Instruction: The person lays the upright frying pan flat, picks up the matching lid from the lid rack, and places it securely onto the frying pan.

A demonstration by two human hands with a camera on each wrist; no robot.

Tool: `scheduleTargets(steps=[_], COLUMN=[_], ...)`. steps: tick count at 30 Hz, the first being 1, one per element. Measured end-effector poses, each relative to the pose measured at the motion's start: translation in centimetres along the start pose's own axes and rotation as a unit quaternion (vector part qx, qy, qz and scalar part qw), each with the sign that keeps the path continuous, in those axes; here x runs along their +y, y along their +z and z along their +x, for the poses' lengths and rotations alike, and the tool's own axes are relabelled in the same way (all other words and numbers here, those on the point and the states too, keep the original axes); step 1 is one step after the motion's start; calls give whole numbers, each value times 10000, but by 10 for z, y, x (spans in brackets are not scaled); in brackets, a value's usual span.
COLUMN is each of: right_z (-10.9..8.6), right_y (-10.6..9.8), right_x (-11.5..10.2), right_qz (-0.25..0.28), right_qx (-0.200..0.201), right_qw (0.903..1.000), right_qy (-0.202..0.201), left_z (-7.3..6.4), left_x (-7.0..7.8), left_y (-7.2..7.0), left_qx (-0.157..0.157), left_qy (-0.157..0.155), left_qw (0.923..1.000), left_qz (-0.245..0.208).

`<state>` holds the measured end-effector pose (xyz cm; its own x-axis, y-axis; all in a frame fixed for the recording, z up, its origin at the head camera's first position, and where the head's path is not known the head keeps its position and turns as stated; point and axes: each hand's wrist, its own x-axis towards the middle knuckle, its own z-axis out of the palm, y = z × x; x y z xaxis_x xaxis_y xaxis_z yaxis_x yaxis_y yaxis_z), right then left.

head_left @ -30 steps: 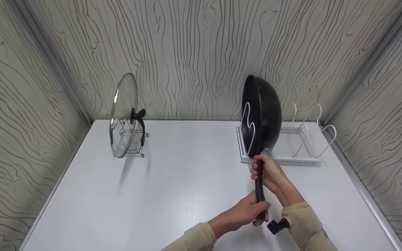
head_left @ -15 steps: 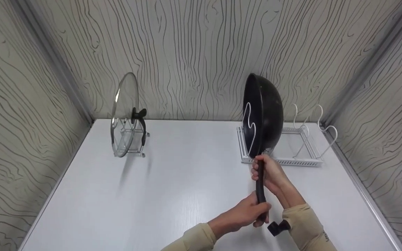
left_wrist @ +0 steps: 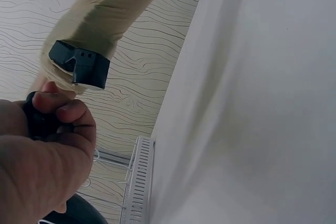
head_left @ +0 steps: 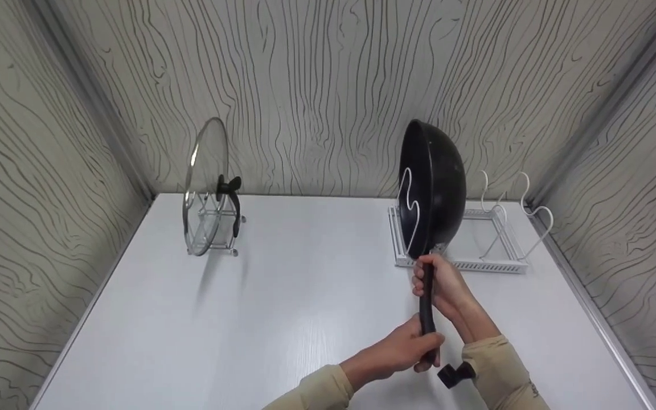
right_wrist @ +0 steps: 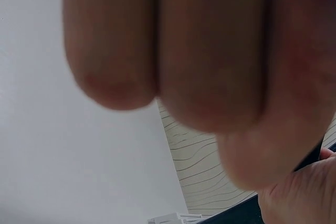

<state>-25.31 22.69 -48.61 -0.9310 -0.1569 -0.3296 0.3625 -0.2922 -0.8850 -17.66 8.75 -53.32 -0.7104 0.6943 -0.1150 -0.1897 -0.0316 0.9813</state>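
A black wok (head_left: 445, 182) stands on its edge in the left part of the white rack (head_left: 464, 265), its hollow side facing left and its long handle (head_left: 426, 307) pointing toward me. My left hand (head_left: 405, 346) grips the handle near its end. Closer to the pan, my right hand (head_left: 439, 279) wraps its fingers around the same handle. A white wire divider (head_left: 412, 210) passes in front of the wok's hollow side. In the left wrist view, the left fingers (left_wrist: 79, 124) curl round the dark handle end. Large, blurred right fingers (right_wrist: 210, 51) fill the top of the right wrist view.
At the left, a glass lid (head_left: 205, 188) with a black knob (head_left: 229, 185) stands upright in a small wire stand (head_left: 226, 249). More white wire dividers (head_left: 541, 222) rise at the rack's right end. Wood-patterned walls (head_left: 305, 97) enclose the white table (head_left: 282, 296).
Both hands keep their grip on the handle, and the wok stays in the rack. The whole head view has shifted very slightly.
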Motion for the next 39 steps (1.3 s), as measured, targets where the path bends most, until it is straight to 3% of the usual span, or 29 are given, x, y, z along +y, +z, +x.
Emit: scheduleTargets(steps=[39], right_z=[-4], right_y=[5], right_x=[3], right_qz=[55], right_qx=[131], right_qw=[9998], right_qy=[-116], left_z=[-3], left_x=[-7], left_y=[0], left_qx=[-117], left_qy=[359], left_qw=[9992], left_qz=[148])
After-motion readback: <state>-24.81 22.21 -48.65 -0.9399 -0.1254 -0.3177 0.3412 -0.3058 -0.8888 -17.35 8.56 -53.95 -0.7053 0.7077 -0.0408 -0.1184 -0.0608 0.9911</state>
